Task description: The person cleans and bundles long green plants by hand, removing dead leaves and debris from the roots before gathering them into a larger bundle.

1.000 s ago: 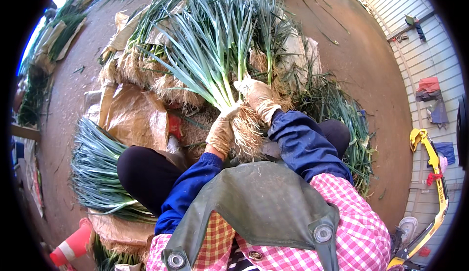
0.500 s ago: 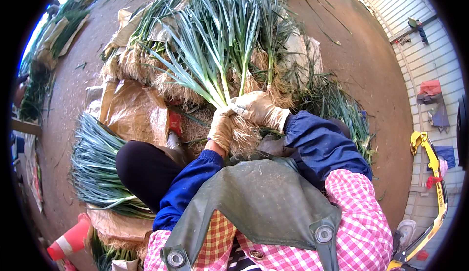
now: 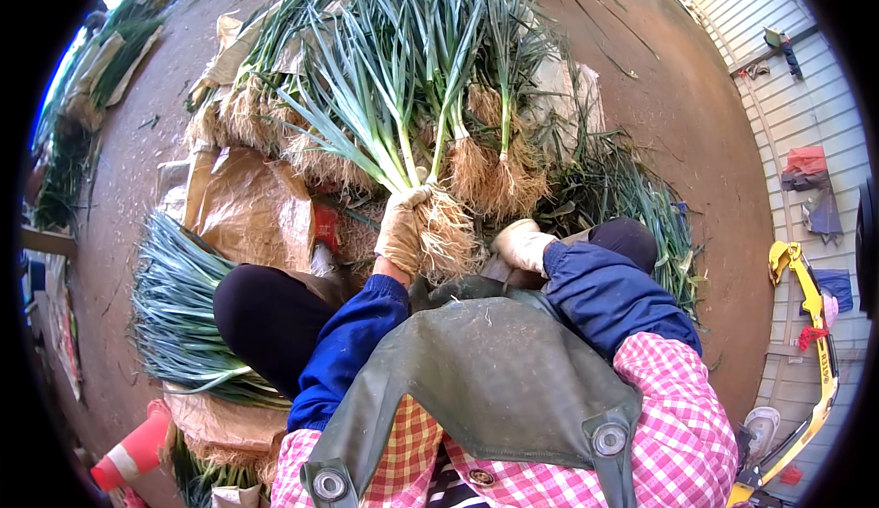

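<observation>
Beyond the apron [image 3: 513, 371], left fingers [image 3: 412, 197] clasp blue-green, shaggy-rooted onions [image 3: 388, 162]; how right fingers [image 3: 513, 236] stand, I can't tell.

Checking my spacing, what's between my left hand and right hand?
In the head view, the pale roots of the green bunch your left hand holds.

A single fisheye view is taken from the person's head, by the left camera of a side-by-side pair, and is aimed steeply down and forward. The olive apron [image 3: 499, 371] is seen nearest, across the lower edge; the left hand [image 3: 400, 232] and right hand [image 3: 524, 246] are framed near the middle. The brown floor [image 3: 682, 96] is shown farther off, and a pale slatted wall [image 3: 792, 110] is bent along the right rim.
</observation>
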Action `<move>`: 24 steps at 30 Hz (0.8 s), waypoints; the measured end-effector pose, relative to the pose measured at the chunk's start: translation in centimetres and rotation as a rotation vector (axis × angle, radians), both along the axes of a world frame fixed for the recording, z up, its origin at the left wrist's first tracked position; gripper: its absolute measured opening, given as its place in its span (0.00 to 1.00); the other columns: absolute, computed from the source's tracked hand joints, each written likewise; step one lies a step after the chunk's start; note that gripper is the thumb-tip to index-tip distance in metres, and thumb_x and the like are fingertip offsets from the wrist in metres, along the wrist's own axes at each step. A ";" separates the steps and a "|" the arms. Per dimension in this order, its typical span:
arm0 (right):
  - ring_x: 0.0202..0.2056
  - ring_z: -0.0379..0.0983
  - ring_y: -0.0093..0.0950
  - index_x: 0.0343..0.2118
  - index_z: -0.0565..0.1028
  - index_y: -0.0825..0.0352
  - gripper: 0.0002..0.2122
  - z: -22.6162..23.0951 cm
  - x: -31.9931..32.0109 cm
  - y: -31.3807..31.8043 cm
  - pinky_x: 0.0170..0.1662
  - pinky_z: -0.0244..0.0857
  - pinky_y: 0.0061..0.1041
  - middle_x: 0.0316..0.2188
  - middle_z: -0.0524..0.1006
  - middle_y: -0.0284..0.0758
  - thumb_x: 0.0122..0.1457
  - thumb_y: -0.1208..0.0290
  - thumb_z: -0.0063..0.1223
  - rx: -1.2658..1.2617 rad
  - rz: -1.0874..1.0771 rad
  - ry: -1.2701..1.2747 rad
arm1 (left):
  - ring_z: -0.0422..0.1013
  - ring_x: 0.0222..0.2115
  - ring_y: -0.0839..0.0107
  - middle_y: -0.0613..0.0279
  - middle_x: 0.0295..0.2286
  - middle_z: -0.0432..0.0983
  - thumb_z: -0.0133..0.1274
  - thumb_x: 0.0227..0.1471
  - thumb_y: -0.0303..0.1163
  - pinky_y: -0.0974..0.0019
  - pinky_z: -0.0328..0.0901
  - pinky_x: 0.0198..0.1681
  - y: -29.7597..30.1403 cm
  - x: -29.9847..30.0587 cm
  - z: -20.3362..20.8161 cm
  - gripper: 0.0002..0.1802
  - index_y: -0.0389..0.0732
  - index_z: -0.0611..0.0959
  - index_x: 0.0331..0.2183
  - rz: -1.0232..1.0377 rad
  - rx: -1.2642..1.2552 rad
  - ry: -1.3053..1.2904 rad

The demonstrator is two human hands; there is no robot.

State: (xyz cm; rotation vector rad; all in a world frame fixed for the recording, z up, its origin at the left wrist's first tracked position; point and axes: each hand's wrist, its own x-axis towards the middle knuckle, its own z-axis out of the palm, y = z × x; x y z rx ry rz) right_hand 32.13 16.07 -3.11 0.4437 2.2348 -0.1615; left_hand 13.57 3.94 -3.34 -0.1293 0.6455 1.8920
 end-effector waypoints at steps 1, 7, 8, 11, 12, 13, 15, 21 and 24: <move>0.35 0.77 0.34 0.37 0.79 0.61 0.11 2.0 -0.8 -0.1 0.39 0.70 0.29 0.30 0.80 0.34 0.53 0.64 0.53 -0.088 0.109 0.043 | 0.72 0.30 0.68 0.56 0.34 0.74 0.46 0.49 0.19 0.66 0.71 0.36 -0.9 -1.0 -0.6 0.24 0.33 0.71 0.50 0.036 -0.015 0.013; 0.28 0.73 0.28 0.38 0.75 0.64 0.16 8.2 -8.8 0.3 0.36 0.67 0.30 0.28 0.78 0.35 0.59 0.55 0.47 -0.297 -0.671 0.654 | 0.73 0.31 0.66 0.54 0.36 0.74 0.46 0.47 0.17 0.65 0.71 0.38 -1.4 -1.5 -1.1 0.22 0.32 0.72 0.48 0.038 -0.026 0.063; 0.28 0.73 0.27 0.38 0.75 0.65 0.19 7.5 -9.4 0.6 0.34 0.67 0.31 0.27 0.77 0.35 0.60 0.51 0.45 -0.476 -0.792 0.725 | 0.73 0.32 0.66 0.54 0.36 0.74 0.46 0.47 0.17 0.65 0.71 0.38 -1.3 -1.4 -1.0 0.22 0.31 0.72 0.47 0.035 -0.025 0.067; 0.23 0.70 0.21 0.33 0.77 0.63 0.17 5.1 -11.9 1.5 0.26 0.64 0.25 0.23 0.75 0.31 0.60 0.53 0.48 -0.853 -1.064 0.529 | 0.74 0.32 0.65 0.54 0.34 0.75 0.47 0.46 0.16 0.64 0.72 0.38 -1.0 -1.0 -0.4 0.21 0.31 0.73 0.46 0.009 -0.020 0.103; 0.24 0.71 0.23 0.33 0.77 0.63 0.16 2.0 -11.4 3.4 0.28 0.66 0.25 0.24 0.76 0.31 0.59 0.54 0.49 -0.677 -0.578 0.731 | 0.75 0.32 0.64 0.54 0.34 0.75 0.47 0.46 0.16 0.64 0.72 0.38 -0.4 -0.7 -0.3 0.21 0.31 0.73 0.45 -0.028 0.001 0.130; 0.25 0.72 0.25 0.32 0.77 0.64 0.14 1.5 -11.8 3.2 0.30 0.67 0.26 0.25 0.76 0.31 0.59 0.56 0.49 -0.494 -0.073 0.879 | 0.75 0.32 0.64 0.54 0.33 0.76 0.47 0.45 0.16 0.63 0.73 0.37 -0.4 -1.0 -0.5 0.21 0.30 0.73 0.45 -0.047 0.010 0.161; 0.31 0.74 0.29 0.32 0.78 0.64 0.10 2.7 -12.4 2.1 0.37 0.68 0.27 0.28 0.78 0.33 0.57 0.63 0.50 -0.517 -0.236 0.728 | 0.75 0.28 0.64 0.56 0.31 0.76 0.49 0.44 0.17 0.64 0.73 0.34 -1.3 -1.7 -1.2 0.18 0.30 0.74 0.42 -0.018 -0.059 0.191; 0.28 0.73 0.22 0.31 0.78 0.63 0.07 5.0 -9.8 -1.2 0.30 0.67 0.22 0.26 0.78 0.31 0.58 0.67 0.51 -0.969 -0.194 0.682 | 0.74 0.24 0.66 0.57 0.27 0.76 0.50 0.44 0.17 0.67 0.71 0.29 -1.1 -1.4 -2.4 0.15 0.32 0.75 0.38 0.021 -0.187 0.272; 0.28 0.73 0.21 0.31 0.77 0.64 0.08 10.1 -7.5 -4.9 0.31 0.67 0.21 0.26 0.78 0.31 0.57 0.65 0.53 -1.182 -0.368 0.146 | 0.71 0.25 0.67 0.56 0.29 0.74 0.48 0.45 0.17 0.67 0.70 0.30 -1.4 -1.7 -1.8 0.19 0.31 0.72 0.43 0.025 -0.197 0.202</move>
